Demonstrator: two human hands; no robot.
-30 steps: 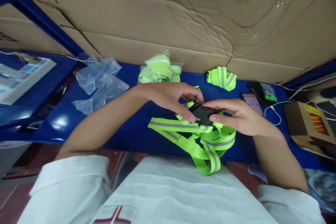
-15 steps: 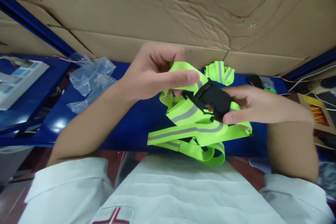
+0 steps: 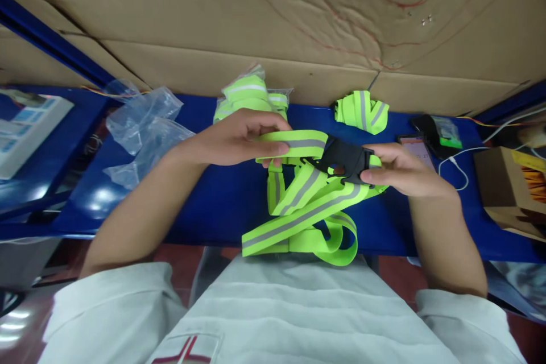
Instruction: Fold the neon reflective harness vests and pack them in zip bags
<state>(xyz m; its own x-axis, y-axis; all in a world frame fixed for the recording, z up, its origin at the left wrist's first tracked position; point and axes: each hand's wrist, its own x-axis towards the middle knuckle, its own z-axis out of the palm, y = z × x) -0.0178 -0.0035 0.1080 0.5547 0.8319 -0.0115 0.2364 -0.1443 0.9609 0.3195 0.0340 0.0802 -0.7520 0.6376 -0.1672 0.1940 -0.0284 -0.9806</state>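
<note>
My left hand (image 3: 251, 139) pinches a neon yellow reflective strap (image 3: 298, 145) between thumb and fingers, just left of a black plastic buckle (image 3: 347, 160). On the buckle's right end, my right hand (image 3: 396, 169) is closed, with the thumb at its lower corner. The strap runs through the buckle, and its grey-striped loops hang below and lie over the table's front edge against my shirt. Fingertips of both hands are partly hidden behind the strap and buckle.
On the blue table (image 3: 200, 210) lie clear plastic bags (image 3: 147, 131) at left. Bagged yellow straps (image 3: 247, 94) and a folded strap bundle (image 3: 362, 111) sit by the cardboard wall. To the right are a phone (image 3: 416, 148), a white cable (image 3: 458, 168) and a cardboard box (image 3: 501, 182).
My left hand has moved down slightly and the strap in it is straighter and flatter. The right hand has shifted slightly with the buckle. Bagged straps behind the left hand now show.
</note>
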